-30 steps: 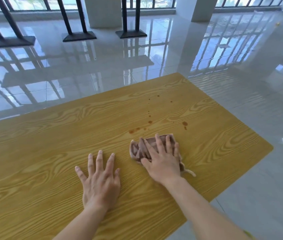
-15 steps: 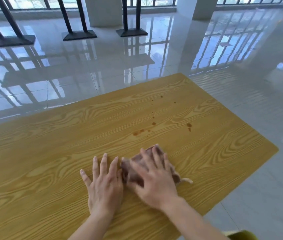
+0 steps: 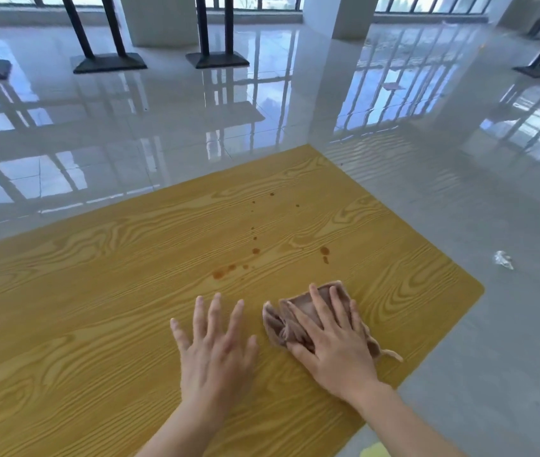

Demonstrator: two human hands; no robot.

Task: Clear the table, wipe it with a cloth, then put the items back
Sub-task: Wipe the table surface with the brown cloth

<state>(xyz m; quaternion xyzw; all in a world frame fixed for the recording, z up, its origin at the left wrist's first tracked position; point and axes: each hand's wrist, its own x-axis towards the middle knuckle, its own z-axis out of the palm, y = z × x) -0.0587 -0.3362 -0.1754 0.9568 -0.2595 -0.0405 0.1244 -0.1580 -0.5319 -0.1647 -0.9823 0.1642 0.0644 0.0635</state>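
Brownish-pink cloth (image 3: 298, 319), crumpled, lies flattened under the right hand (image 3: 333, 347).

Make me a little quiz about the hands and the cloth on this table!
1. True or false: the left hand presses the cloth.
2. The brown stains lie: A) beyond the cloth, B) under the left hand, C) on a plate.
3. What lies on the floor, right of the table?

Key: 1 false, the right hand does; 2 A; 3 a crumpled pale scrap.
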